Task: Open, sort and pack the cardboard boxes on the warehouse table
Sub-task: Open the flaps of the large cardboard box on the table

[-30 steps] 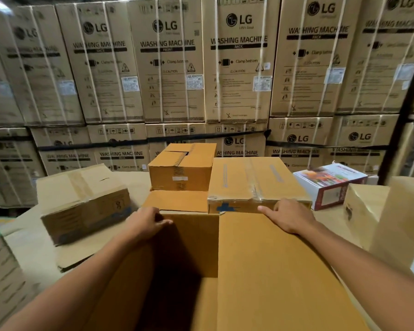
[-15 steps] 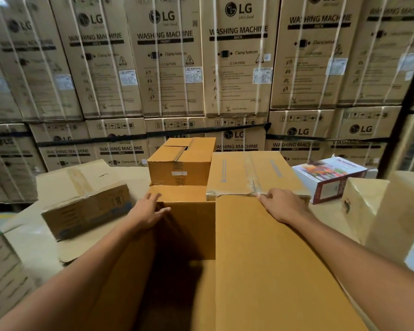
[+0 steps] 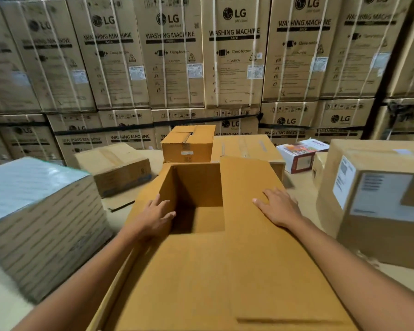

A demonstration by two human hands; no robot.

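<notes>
The open cardboard box (image 3: pixel 197 187) stands on the table (image 3: pixel 301 197), directly in front of the person, and every other place is given from it. The hands are kept apart, one on each side of the opening. The left hand (image 3: pixel 155 216) is laid on the left edge with straight fingers, the thumb turned toward the dark inside. No closed grip is seen there. The right hand (image 3: pixel 280 209) is pressed flat, fingers spread, on the right flap (image 3: pixel 244 180), which is probably held down so that it does not spring up. Whether the flaps are being folded shut or spread apart cannot be told. Nothing can be made out inside the box.

Just behind the box a small brown box (image 3: pixel 187 145) is placed, and beside that a wide taped box (image 3: pixel 249 145). To the right of the open box a colourful printed carton (image 3: pixel 301 155) and a large labelled box (image 3: pixel 378 194) are kept, likely waiting to be sorted. To its left a wrapped stack (image 3: pixel 34 211) is set. Far behind, a wall of washing-machine cartons (image 3: pixel 172 56) is stacked.
</notes>
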